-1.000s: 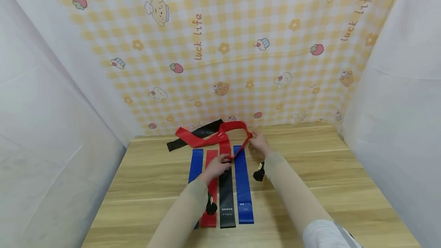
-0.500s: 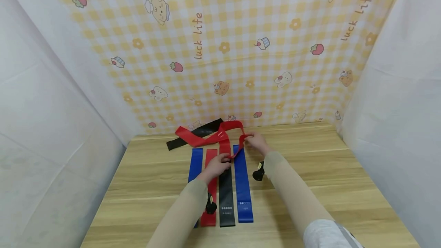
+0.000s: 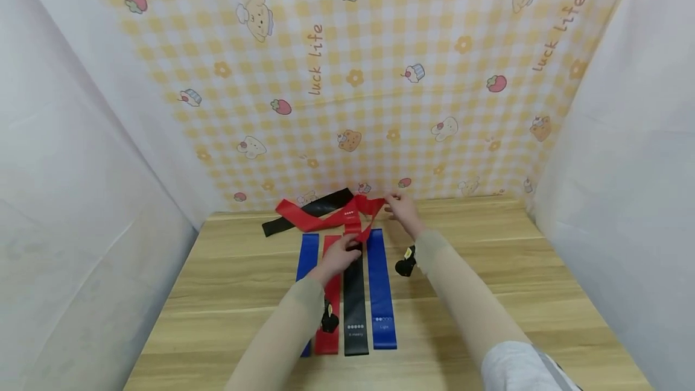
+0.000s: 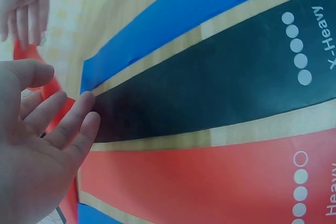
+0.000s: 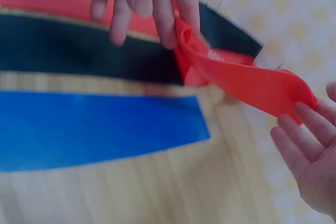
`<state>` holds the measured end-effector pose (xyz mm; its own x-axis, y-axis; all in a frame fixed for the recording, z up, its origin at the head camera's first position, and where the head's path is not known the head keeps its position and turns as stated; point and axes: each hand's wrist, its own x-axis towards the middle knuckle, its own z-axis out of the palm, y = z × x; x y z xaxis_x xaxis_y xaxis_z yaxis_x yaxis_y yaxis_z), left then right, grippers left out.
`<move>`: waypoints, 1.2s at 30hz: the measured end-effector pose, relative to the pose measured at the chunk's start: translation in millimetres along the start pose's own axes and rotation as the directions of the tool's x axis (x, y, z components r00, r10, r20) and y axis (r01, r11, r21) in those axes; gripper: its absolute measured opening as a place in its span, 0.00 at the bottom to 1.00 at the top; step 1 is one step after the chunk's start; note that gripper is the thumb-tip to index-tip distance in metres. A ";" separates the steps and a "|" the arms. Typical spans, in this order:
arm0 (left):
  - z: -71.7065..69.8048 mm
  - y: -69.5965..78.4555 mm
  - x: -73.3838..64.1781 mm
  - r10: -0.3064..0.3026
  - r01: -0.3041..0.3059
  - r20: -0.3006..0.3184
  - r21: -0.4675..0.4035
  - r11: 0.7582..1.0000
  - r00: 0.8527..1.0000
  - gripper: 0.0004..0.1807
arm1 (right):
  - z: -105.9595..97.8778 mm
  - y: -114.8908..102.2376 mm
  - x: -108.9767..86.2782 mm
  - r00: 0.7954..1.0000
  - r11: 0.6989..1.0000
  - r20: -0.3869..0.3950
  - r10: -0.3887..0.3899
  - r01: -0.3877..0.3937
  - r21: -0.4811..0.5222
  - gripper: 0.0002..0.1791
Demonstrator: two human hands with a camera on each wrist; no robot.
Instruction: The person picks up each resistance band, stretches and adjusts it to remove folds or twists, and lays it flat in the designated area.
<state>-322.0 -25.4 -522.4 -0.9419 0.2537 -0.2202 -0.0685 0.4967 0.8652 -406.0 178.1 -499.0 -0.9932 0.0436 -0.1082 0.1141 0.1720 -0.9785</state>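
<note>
A red resistance band (image 3: 371, 205) is stretched between both hands near the back of the table. My left hand (image 3: 339, 254) pinches its near end, just over the far end of a black X-Heavy band (image 3: 355, 300). My right hand (image 3: 403, 212) holds the far right end at its fingertips, and in the right wrist view the band (image 5: 247, 83) hangs as a twisted strip between the two hands. More red band (image 3: 304, 217) trails off to the left, over another black band (image 3: 326, 204) lying at the wall.
Beside the X-Heavy band lie a red Heavy band (image 3: 328, 343) and a blue band (image 3: 308, 249) on the left, partly covered by the left arm. A blue Light band (image 3: 382, 288) lies to the right. A checked cloth (image 3: 353, 107) backs the wooden table (image 3: 488, 270).
My right hand has moved back and slightly left with its end of the red band, and the open loop has narrowed. My left hand has shifted a little away from me.
</note>
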 end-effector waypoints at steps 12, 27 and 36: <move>-4.6 6.1 -4.6 0.032 -0.043 -0.079 -0.140 0.989 0.996 0.33 | 20.3 -56.7 -11.2 0.982 0.967 -0.115 -0.150 0.170 0.190 0.17; 2.8 22.1 -21.5 0.091 -0.105 -0.053 -0.526 0.844 0.994 0.34 | 29.6 -113.4 -37.2 0.972 0.915 -0.094 -0.214 0.233 0.330 0.09; -7.1 20.9 -27.1 0.065 -0.216 -0.296 -0.514 0.830 0.953 0.17 | 25.4 -131.9 -56.7 0.963 0.888 -0.067 -0.261 0.267 0.375 0.08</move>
<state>-300.3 -27.8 -495.2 -0.9994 0.0281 -0.0205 -0.0224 -0.0695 0.9973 -365.4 127.9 -368.2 -0.9845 0.0633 0.1633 -0.1730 -0.2048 -0.9634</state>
